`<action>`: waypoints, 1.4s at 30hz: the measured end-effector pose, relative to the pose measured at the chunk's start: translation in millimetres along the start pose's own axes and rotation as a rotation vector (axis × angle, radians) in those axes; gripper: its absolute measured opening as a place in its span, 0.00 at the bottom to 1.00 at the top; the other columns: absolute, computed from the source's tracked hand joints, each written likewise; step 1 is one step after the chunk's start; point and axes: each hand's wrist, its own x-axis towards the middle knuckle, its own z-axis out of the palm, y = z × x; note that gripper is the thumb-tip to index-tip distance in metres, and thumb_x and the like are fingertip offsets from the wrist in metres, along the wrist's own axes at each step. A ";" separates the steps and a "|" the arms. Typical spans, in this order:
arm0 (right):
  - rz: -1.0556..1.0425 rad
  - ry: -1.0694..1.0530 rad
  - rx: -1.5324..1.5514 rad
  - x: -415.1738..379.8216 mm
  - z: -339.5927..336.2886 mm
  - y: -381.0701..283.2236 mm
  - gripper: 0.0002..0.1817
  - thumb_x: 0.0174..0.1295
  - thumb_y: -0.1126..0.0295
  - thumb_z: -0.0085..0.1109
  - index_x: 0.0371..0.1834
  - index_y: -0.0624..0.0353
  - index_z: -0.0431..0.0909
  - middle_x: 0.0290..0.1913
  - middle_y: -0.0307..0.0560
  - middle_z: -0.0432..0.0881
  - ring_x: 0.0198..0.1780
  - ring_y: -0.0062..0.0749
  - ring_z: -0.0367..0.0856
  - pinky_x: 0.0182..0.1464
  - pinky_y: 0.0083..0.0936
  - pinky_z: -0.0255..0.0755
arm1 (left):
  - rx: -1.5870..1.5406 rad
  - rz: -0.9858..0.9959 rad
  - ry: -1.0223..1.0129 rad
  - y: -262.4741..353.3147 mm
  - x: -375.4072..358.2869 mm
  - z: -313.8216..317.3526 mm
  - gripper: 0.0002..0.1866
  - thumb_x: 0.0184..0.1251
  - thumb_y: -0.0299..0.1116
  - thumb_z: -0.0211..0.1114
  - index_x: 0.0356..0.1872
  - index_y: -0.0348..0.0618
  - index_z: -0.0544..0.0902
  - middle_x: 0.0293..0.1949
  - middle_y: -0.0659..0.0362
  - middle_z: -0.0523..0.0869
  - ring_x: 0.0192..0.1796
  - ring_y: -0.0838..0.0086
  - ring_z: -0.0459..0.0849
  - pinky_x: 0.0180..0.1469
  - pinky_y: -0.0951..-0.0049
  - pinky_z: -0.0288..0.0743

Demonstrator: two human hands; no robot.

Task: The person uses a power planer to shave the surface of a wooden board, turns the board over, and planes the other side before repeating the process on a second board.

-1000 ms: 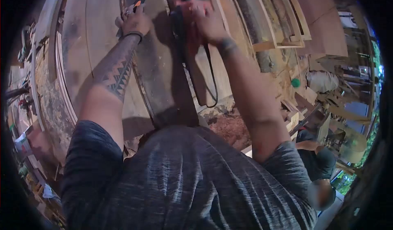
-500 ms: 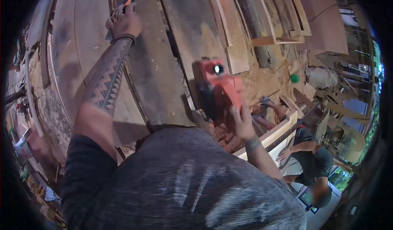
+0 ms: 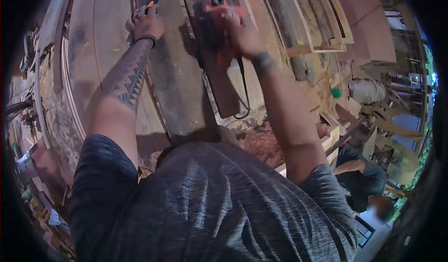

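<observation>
My left hand (image 3: 146, 26) is closed around a tool with a black-and-orange handle (image 3: 152, 1). The handle's end sticks out beyond my fingers, and most of the tool is hidden. That hand rests over the long dark boards (image 3: 168, 61). At the right, my right hand (image 3: 245, 37) grips a red electric planer (image 3: 211, 26), blurred by motion, on the board (image 3: 225, 91) beside it. A black cord (image 3: 244, 87) trails back from the planer toward me.
Narrow light wood frames (image 3: 305, 40) lie at the right. Reddish shavings (image 3: 261, 143) cover the ground near my body. Another person (image 3: 357, 178) is at the lower right among stacked wood scraps (image 3: 387, 126). A green round object (image 3: 336, 92) lies nearby.
My right hand has pushed the planer forward, away from my body, along the board. My left hand has shifted slightly down, still closed on the handle. The other person has shifted lower.
</observation>
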 end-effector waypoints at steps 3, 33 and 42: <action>-0.115 0.050 0.023 -86.7 -9.5 41.6 0.19 0.82 0.57 0.54 0.61 0.61 0.77 0.40 0.44 0.84 0.34 0.24 0.82 0.35 0.26 0.77 | 0.001 0.005 -0.008 -2.7 5.3 2.1 0.23 0.74 0.44 0.58 0.69 0.69 0.75 0.65 0.44 0.83 0.72 0.44 0.76 0.75 0.33 0.54; 0.074 -0.005 0.538 -109.6 -75.9 31.3 0.21 0.81 0.53 0.55 0.62 0.59 0.78 0.41 0.39 0.85 0.35 0.21 0.80 0.37 0.25 0.75 | 0.107 0.044 0.036 -9.2 4.6 14.7 0.22 0.71 0.44 0.61 0.66 0.69 0.79 0.75 0.59 0.75 0.77 0.56 0.72 0.71 0.33 0.62; 0.472 0.431 0.321 -346.0 -169.4 73.4 0.21 0.76 0.51 0.62 0.60 0.54 0.79 0.29 0.38 0.79 0.24 0.24 0.78 0.24 0.24 0.72 | 0.166 0.261 -0.166 50.4 -45.9 -15.9 0.30 0.72 0.47 0.61 0.73 0.50 0.73 0.74 0.40 0.73 0.81 0.43 0.62 0.82 0.33 0.43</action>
